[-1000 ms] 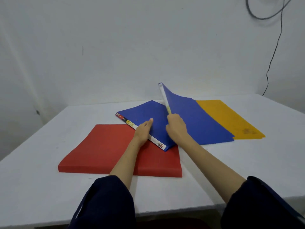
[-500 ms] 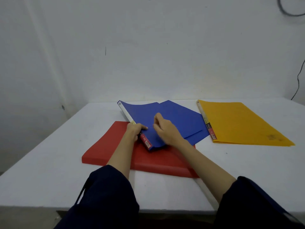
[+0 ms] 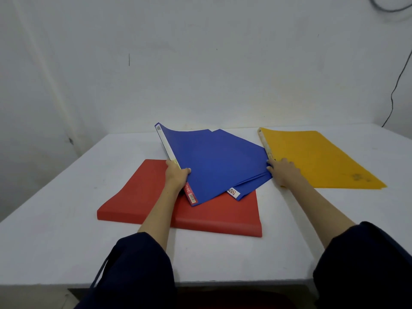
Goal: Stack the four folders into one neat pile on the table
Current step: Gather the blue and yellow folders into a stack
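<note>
A red folder (image 3: 142, 197) lies flat on the white table (image 3: 55, 241). Two blue folders rest askew on its far right part. My left hand (image 3: 177, 175) grips the white spine of the upper blue folder (image 3: 214, 166), whose far end is raised. The lower blue folder (image 3: 249, 187) peeks out beneath it at the right, with a label at its near corner. To the right lies a yellow folder (image 3: 316, 161), flat on the table. My right hand (image 3: 283, 172) lies on its near left corner, fingers curled over the spine edge, beside the blue folders' right corner.
A white wall stands close behind the table. A black cable (image 3: 394, 90) hangs down the wall at the far right. The table's near edge (image 3: 223, 283) runs just in front of my dark sleeves.
My right hand has left the blue folders and moved right onto the yellow folder's spine edge. My left hand still holds the upper blue folder's spine, now lifted slightly.
</note>
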